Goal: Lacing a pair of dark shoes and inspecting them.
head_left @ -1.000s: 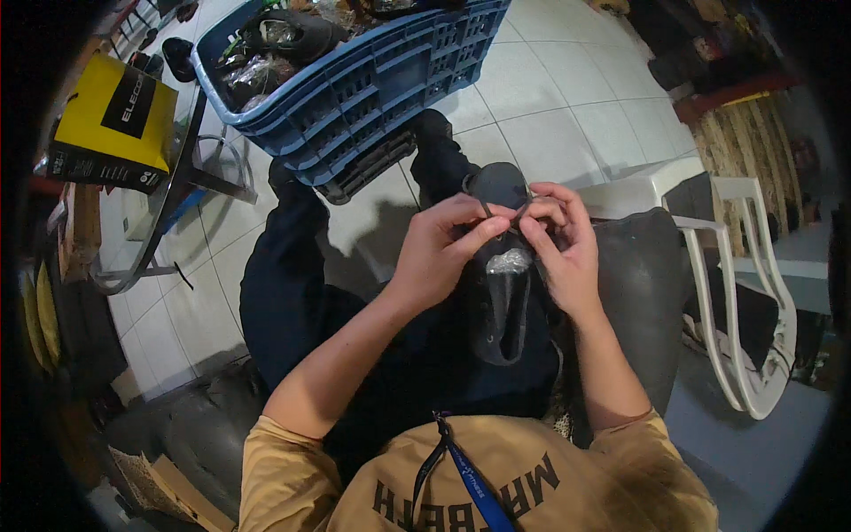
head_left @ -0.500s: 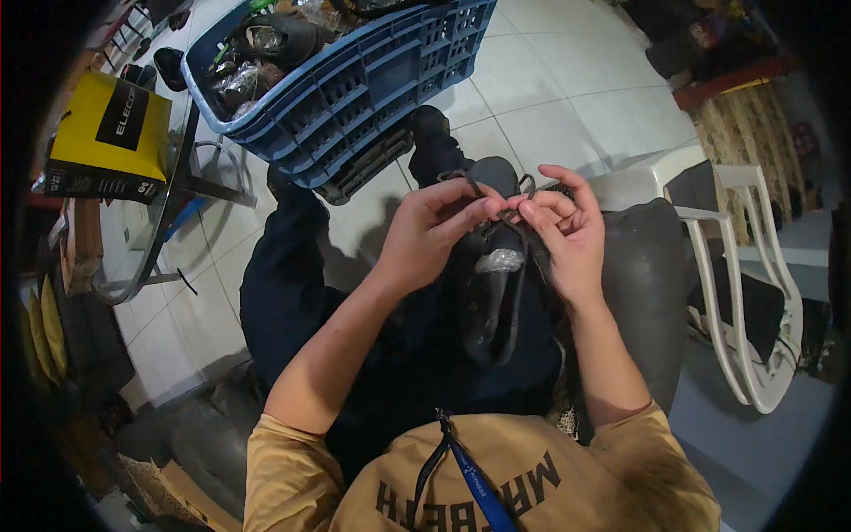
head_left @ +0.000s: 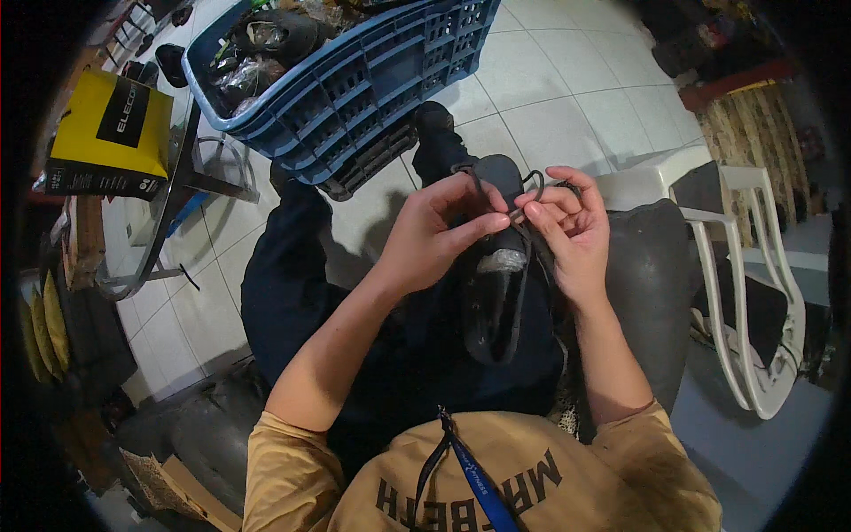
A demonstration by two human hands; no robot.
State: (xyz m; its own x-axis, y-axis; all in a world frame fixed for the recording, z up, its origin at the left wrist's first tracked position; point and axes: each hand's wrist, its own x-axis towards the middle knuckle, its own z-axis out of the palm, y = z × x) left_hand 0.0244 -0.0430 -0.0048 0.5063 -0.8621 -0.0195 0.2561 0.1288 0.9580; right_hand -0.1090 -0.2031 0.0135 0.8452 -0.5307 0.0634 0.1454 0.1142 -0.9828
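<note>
A dark shoe (head_left: 493, 306) rests on my lap, toe pointing away from me, with crumpled clear plastic (head_left: 502, 261) stuffed in its opening. Above its front, my left hand (head_left: 443, 222) pinches a dark shoelace (head_left: 514, 215) between thumb and index finger. From the other side my right hand (head_left: 567, 226) grips the same lace by thumb and fingers, its upper fingers curled with a loop standing beside them. The two hands' fingertips nearly meet over the laces. How the lace is crossed or knotted there is too small to tell.
A blue plastic crate (head_left: 355, 89) full of shoes and plastic wrap stands ahead on the tiled floor. To the left, a yellow and black bag (head_left: 111, 129) sits on a glass-topped table. A white plastic chair (head_left: 736, 266) and a grey padded armrest (head_left: 645, 293) flank my right arm.
My fingertips have drawn slightly apart, the left thumb lowering a little and the right hand shifting slightly right. The shoe stays on my lap.
</note>
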